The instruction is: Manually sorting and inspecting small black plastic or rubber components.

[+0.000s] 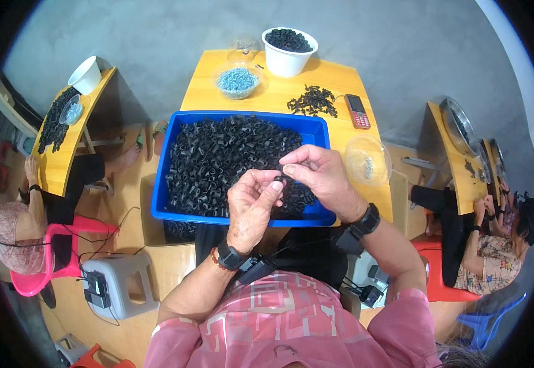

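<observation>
Head view, 2 hands (251, 205) (321, 176) pinching black part (278, 178) above tub (316, 130), yellow table (334, 76), grey wall (156, 55)

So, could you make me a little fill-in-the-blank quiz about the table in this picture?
1. The left hand and right hand are close together over a tray heaped with black parts; the tray's colour is ____.
2. In this view, the red-and-black phone lies to the ____ of the loose black pile.
3. The clear bowl of bluish pieces stands to the ____ of the white bucket.

Missing words: blue; right; left.
</observation>
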Motion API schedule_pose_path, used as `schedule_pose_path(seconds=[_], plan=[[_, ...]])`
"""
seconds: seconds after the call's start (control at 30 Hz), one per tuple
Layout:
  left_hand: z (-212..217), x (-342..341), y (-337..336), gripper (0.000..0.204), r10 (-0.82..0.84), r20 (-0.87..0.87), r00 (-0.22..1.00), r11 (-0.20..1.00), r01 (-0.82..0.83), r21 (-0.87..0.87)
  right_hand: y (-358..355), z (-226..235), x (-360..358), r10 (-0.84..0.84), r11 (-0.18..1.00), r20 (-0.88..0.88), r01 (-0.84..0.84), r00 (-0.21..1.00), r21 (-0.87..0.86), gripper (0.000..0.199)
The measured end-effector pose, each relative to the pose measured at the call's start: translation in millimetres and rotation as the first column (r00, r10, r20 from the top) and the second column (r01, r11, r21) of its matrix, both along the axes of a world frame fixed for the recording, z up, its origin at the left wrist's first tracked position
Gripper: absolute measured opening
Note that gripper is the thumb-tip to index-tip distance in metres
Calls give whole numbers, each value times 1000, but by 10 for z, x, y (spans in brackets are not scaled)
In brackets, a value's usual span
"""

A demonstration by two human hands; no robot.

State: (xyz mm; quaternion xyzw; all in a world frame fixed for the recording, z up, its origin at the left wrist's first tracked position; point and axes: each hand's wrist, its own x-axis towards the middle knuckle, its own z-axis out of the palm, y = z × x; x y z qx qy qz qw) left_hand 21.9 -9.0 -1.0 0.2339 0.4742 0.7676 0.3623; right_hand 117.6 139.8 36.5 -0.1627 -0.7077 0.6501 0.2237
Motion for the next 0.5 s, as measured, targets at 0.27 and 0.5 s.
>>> schedule_pose_path(seconds=[0.27, 0.5], plan=[[-66, -5, 6, 16, 7, 21, 1000, 1000, -7, -1, -144, -128, 53, -70, 962, -140, 104, 988, 254, 11], [-63, -1, 10, 16, 9, 1, 1000, 1000, -9, -10, -143, -93, 78, -63, 930, -157, 115, 986, 349, 11]])
